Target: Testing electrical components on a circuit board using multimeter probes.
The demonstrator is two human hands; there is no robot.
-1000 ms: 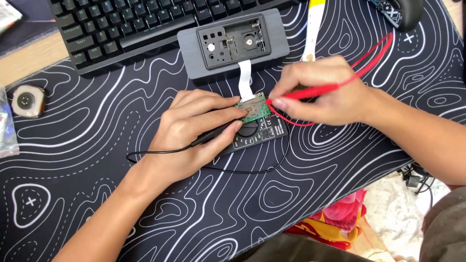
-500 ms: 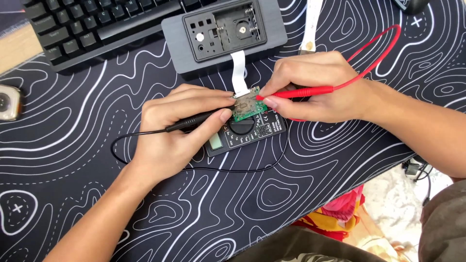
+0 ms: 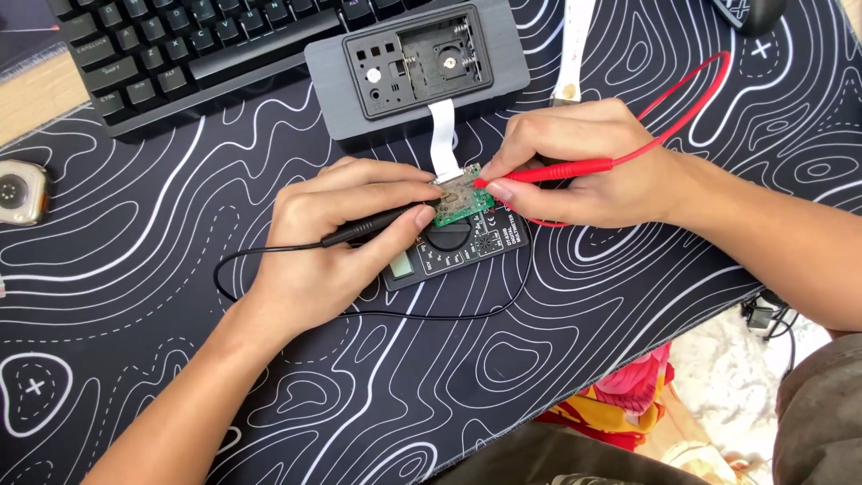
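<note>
**Two probes on a small green board, between both hands**

Small green circuit board [image 3: 464,199] at the centre of the worktop, resting on top of a dark multimeter [image 3: 449,247] and lying directly between the two hands. Joined by a short white ribbon cable [image 3: 442,136] to an opened grey device housing [image 3: 417,72] just behind it.

Left hand [image 3: 346,238] to the left of the board, fingers closed around a black probe [image 3: 373,226], thumb and forefinger reaching to the board's left edge. Probe tip hidden under the fingertips, so exact contact point hard to tell. Black lead [image 3: 269,260] looping off to the left, then curling back under the wrist toward the meter.

Right hand [image 3: 588,166] to the right of the board, fingers pinched shut on a red probe [image 3: 548,171], held nearly level, tip meeting the board's right edge. Red lead [image 3: 687,112] arching away behind the hand and round toward the meter.

Meter partly covered by the left palm, dial and small display visible below the board.

All of it on a black desk mat [image 3: 180,359] with white contour lines. Black keyboard [image 3: 180,49] at the far edge, touching the grey housing. Smartwatch body [image 3: 20,191] lying well apart at the left. Red and yellow cloth [image 3: 620,404] below the worktop's near edge.
</note>
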